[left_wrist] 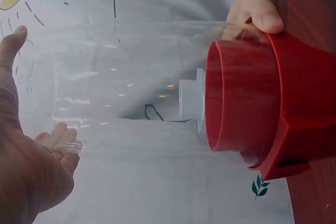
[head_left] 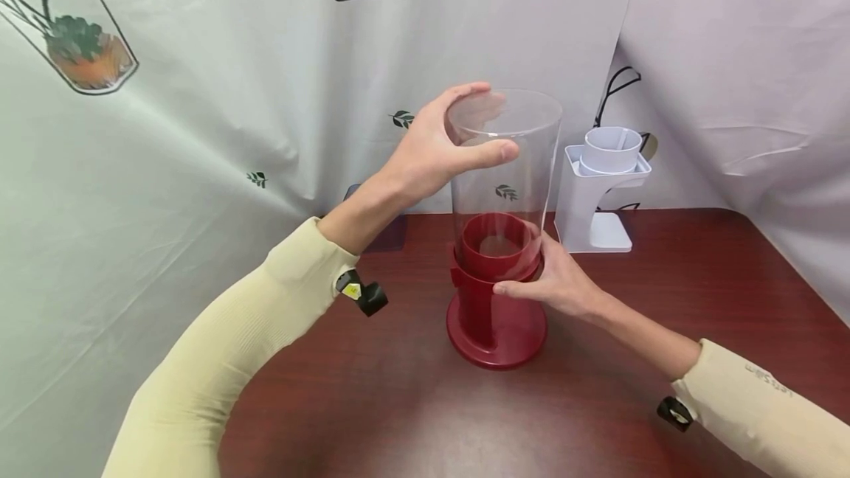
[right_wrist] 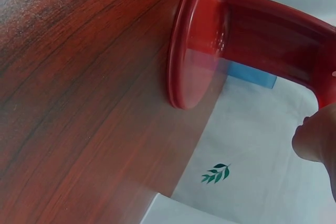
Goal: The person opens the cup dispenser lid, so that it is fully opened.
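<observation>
A tall clear cylinder [head_left: 501, 175], open at the top, stands upright over the red ring of a red stand [head_left: 474, 316] with a round foot. Near its upper rim my left hand [head_left: 428, 142] grips the cylinder, thumb in front and fingers around the far side. My right hand [head_left: 564, 279] holds the stand's red collar from the right, where the cylinder's lower end meets it. In the left wrist view, the red ring [left_wrist: 244, 95] shows through the clear wall. The right wrist view shows the foot [right_wrist: 194, 56] flat on the table.
A white stand [head_left: 574, 205] with a white cup-like piece [head_left: 611, 153] in its top is at the back right. Behind my left forearm lies a dark bluish object [head_left: 392, 234], partly hidden. A printed white curtain [head_left: 265, 94] hangs along the back of the reddish wooden table [head_left: 398, 389].
</observation>
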Available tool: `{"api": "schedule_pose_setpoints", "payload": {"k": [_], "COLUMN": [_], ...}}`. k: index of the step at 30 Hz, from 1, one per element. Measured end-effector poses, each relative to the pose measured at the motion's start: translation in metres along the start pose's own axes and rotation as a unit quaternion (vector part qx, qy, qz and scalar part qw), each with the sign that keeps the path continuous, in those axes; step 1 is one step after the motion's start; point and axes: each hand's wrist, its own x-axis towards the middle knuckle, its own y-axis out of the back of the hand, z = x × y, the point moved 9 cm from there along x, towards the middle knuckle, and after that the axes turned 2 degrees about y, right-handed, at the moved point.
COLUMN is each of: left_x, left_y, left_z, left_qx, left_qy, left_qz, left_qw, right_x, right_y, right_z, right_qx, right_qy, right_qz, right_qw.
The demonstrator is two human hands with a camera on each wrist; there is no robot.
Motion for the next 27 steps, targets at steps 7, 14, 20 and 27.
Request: {"api": "schedule_pose_setpoints", "payload": {"k": [7,14,20,27], "left_x": [-0.001,0.004,0.005,-0.003], "left_y": [0.002,0.005,0.006,0.005], "left_z": [0.001,-0.005,-0.004,0.004], "left_qx": [0.007,-0.015,-0.007,-0.002], "left_qy": [0.000,0.021,0.016,-0.019], "left_qz": [0.003,0.000,-0.005,0.001], "left_qw": [1.0000,0.9997,0.9998,0.9998], "right_x": [0.001,-0.001,-0.001,-0.001], "right_y": [-0.001,-0.001,0.000,-0.001], "right_z": [-0.001,-0.001,-0.002,0.000], "right_qx": [0.004,0.004,0.002,0.005], "right_qy": [0.000,-0.007,-0.006,-0.005], "right_qz": [0.001,0.006,0.009,0.007], "right_qw": [1.000,1.000,1.000,1.000]}}
